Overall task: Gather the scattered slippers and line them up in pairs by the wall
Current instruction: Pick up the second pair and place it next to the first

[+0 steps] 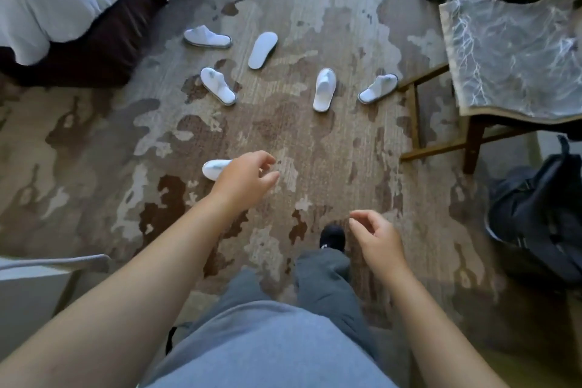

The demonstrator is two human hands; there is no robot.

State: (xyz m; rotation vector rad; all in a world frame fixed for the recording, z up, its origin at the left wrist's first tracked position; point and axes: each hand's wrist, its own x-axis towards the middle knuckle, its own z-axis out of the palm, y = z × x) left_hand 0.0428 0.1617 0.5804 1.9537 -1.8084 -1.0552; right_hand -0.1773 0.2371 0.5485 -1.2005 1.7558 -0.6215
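Progress: nothing is gathered, as far as I can judge; all six white cloth slippers lie scattered on the mottled brown and grey carpet (315, 142), none paired and none against a wall
Far cluster: a white slipper by the bed (208, 37) lies on its side-on line, a white slipper turned sole-up (263, 50) sits just right of it, and a white slipper angled toward the bed (218, 85) lies below them
Right cluster: an upright white slipper with its toe pointing away (324, 89) lies near a white slipper beside the wooden stool leg (378, 88)
Nearest one: a white slipper partly hidden behind the left hand (215, 167)
Left hand: the left hand (244, 178) reaches out above that nearest slipper, fingers loosely spread, holding nothing; whether it touches the slipper I cannot tell
Right hand: the right hand (376, 238) hangs in front of the body, fingers loosely curled, holding nothing
Wall: no clear stretch of wall shows, so the line-up spot is not visible
Left to do: pick up all six, match them into three pairs and set them in a row
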